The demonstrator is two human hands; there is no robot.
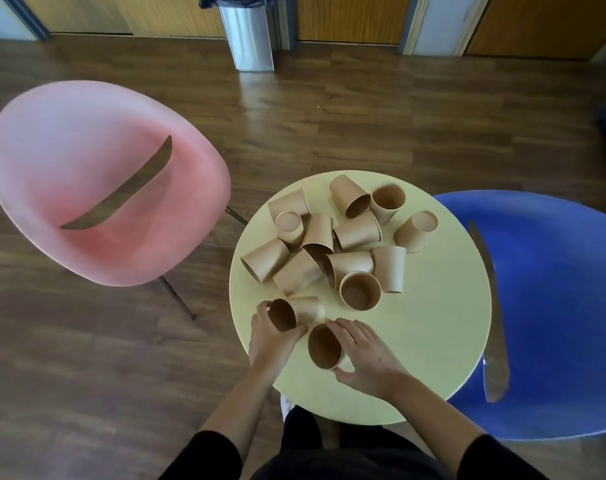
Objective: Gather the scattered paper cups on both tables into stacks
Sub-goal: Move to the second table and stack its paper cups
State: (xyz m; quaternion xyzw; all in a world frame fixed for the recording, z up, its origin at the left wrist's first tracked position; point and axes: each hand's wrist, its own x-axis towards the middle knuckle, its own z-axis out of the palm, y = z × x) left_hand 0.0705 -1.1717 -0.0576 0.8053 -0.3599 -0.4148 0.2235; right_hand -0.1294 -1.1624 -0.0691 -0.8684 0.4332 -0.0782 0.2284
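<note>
Several brown paper cups lie scattered on a round pale yellow table (433, 323), most tipped on their sides, one upright cup (359, 290) near the middle and another upright cup (387, 199) at the far side. My left hand (272, 341) grips a tilted cup (287, 314) at the table's near left edge, its mouth facing me. My right hand (367, 358) holds a second cup (325, 347) just to the right, also mouth toward me. The two held cups are close but apart.
A pink chair (97, 188) stands to the left of the table and a blue chair (551, 306) to the right. A metal bin (249, 36) stands by the far wall. Wooden floor surrounds the table.
</note>
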